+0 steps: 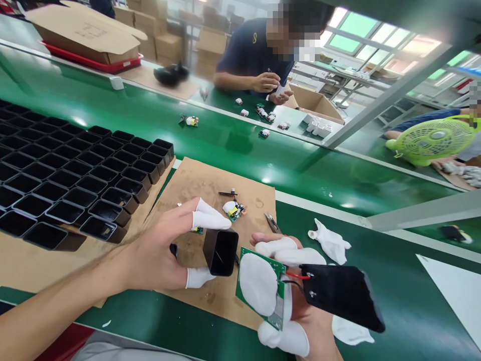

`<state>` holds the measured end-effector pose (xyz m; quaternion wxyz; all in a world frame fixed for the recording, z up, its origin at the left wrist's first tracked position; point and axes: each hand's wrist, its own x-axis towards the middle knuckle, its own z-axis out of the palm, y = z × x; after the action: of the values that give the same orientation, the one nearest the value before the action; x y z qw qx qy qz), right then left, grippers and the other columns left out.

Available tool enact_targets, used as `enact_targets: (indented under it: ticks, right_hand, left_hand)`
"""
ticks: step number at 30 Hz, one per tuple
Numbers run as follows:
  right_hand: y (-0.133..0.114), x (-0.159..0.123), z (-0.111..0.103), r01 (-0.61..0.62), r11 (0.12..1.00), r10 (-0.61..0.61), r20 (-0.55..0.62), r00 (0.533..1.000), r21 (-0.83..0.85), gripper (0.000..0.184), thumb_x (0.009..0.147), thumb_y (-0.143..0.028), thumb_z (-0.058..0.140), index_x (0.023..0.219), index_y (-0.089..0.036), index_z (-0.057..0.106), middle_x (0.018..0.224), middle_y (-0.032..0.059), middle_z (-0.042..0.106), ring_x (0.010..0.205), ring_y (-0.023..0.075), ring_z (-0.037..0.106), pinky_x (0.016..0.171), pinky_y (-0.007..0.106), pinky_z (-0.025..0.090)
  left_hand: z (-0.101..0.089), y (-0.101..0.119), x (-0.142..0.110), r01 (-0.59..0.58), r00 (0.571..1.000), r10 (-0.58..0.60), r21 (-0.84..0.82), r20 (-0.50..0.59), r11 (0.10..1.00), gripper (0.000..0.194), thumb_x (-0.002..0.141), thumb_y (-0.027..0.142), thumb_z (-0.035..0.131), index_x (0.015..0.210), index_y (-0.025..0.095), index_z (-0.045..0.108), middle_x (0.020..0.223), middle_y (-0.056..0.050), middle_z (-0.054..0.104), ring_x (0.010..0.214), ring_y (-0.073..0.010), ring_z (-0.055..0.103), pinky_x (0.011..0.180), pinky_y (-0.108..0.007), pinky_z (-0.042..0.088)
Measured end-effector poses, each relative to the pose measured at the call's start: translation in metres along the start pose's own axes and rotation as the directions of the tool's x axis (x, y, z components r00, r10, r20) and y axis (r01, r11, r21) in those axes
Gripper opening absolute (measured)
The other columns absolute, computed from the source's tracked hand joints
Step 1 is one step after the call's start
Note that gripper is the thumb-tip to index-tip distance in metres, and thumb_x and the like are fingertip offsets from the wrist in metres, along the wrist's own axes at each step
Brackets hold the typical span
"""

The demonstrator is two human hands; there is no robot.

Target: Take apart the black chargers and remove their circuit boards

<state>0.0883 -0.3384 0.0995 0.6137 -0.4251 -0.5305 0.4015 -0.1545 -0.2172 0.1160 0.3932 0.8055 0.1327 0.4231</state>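
Observation:
My left hand (176, 245) wears white finger cots and pinches a small black plastic housing (221, 251) between thumb and fingers, its open end turned toward me. My right hand (289, 296), also in finger cots, grips a green circuit board (244, 286) with the thumb pressed flat on it. Red and black wires run from the board to a black plate (343, 296) that rests over the right hand's fingers. Housing and board are almost touching, above a brown cardboard mat (210, 185).
A black tray of empty square housings (75, 175) lies at left. On the mat sit a small assembled board (235, 209), cutters (272, 223) and a loose white cot (330, 243). Across the green conveyor (225, 145) a person handles small parts; a green fan (432, 140) stands right.

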Motion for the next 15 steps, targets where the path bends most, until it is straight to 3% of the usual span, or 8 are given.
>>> enact_targets:
  ticks: [4,7,15]
  right_hand:
    - [-0.005,0.001,0.005,-0.016,1.000,0.016,0.029,0.999,0.003,0.085,0.052,-0.030,0.120,0.129,-0.038,0.084,0.131,0.0130,0.085,0.128,0.0446,0.081,0.092,0.054,0.077]
    - [-0.006,0.001,0.007,-0.044,0.999,0.043,0.035,0.998,0.025,0.077,0.062,-0.035,0.117,0.131,-0.039,0.085,0.140,0.0145,0.082,0.126,0.0413,0.083,0.081,0.046,0.078]
    - [-0.008,0.010,0.014,0.028,0.999,-0.028,0.016,0.999,-0.026,0.070,0.063,-0.045,0.116,0.125,-0.033,0.088,0.124,0.0136,0.088,0.120,0.0415,0.084,0.096,0.056,0.076]
  left_hand:
    - [0.000,-0.002,-0.003,0.007,1.000,-0.009,0.044,0.028,0.999,0.058,0.090,0.017,0.093,0.143,0.025,0.071,0.123,-0.009,0.080,0.113,-0.0253,0.078,0.099,-0.037,0.066]
    - [0.001,-0.002,-0.005,0.015,0.999,-0.016,0.031,0.039,0.999,0.063,0.090,0.016,0.093,0.147,0.028,0.071,0.124,-0.009,0.079,0.111,-0.0252,0.078,0.097,-0.037,0.067]
    - [0.001,-0.001,-0.005,0.010,0.998,-0.013,0.044,0.054,0.999,0.070,0.090,0.014,0.093,0.153,0.031,0.070,0.126,-0.008,0.079,0.112,-0.0236,0.078,0.098,-0.035,0.067]
